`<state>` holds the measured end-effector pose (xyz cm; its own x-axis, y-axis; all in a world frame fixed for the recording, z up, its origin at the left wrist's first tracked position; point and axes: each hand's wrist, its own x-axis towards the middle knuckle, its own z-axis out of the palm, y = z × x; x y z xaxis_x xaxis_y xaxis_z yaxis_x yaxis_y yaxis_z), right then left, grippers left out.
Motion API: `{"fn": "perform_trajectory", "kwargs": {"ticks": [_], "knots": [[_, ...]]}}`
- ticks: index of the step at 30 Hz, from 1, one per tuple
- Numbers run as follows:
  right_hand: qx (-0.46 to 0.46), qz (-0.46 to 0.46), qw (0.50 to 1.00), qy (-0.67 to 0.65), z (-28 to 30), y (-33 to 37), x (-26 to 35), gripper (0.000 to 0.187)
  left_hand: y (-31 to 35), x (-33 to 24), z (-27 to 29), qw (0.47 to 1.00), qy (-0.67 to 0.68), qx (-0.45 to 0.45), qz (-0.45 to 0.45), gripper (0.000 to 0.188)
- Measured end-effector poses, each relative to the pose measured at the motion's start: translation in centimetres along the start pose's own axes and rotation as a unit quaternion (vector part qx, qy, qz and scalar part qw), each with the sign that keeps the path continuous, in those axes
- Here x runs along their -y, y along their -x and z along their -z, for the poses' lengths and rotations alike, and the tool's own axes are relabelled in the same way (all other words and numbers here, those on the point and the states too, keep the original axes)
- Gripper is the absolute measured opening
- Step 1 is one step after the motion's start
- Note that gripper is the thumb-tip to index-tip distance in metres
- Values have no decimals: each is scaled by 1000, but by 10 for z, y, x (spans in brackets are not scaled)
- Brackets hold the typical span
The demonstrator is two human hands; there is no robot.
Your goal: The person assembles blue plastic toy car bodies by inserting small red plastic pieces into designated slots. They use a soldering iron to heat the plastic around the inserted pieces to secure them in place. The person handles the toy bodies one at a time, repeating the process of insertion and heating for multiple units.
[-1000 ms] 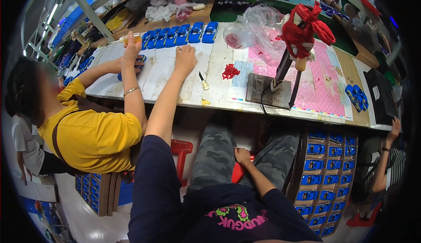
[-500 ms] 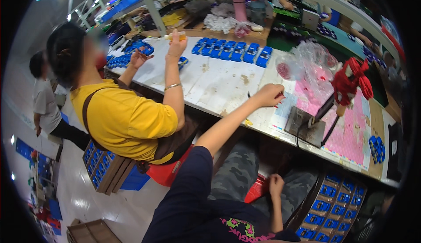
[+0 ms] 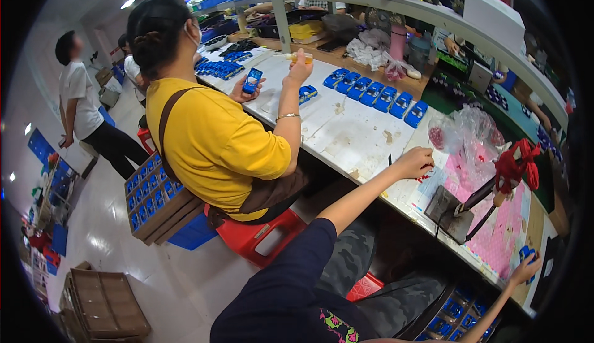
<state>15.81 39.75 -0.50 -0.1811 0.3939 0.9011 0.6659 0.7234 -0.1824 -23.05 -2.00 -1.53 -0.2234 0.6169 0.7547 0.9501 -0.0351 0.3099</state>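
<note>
My left hand hovers at the front of the white worktable, fingers pinched together. Small red pieces lie just under its fingertips; whether it holds one is hidden. At the table's right end, my right hand has its fingers closed round a blue toy car. Between my hands stands a metal plate fixture with a dark lever wrapped in red cloth. A row of several blue toy car bodies lies farther back on the table.
To my left, a co-worker in yellow holds a blue toy car and a small amber bottle. Clear plastic bags lie behind the fixture. A tray of blue cars stands low at my right. A shelf rail crosses overhead.
My right hand has risen from my lap to the blue cars at the right and closed on one. My left hand stays over the table. The whole view has shifted.
</note>
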Motion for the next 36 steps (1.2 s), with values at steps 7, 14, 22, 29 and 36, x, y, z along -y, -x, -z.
{"fn": "perform_trajectory", "kwargs": {"ticks": [7, 14, 22, 29, 36], "knots": [[122, -32, 911, 393, -74, 30, -12, 51, 3, -1, 2, 1000, -18, -1, -3, 6], [110, -99, 862, 484, -52, 28, 23, 57, 4, -1, 2, 999, -24, -24, 14, 5], [136, -69, 925, 348, -62, 30, -8, 52, 4, 0, 2, 999, -43, -17, 30, 6], [118, -130, 909, 377, -71, 34, -9, 59, 4, 0, 2, 998, -44, -25, 44, 6], [107, -136, 925, 337, -67, 40, -14, 61, 1, -3, 7, 996, -27, -33, 75, 10]]}}
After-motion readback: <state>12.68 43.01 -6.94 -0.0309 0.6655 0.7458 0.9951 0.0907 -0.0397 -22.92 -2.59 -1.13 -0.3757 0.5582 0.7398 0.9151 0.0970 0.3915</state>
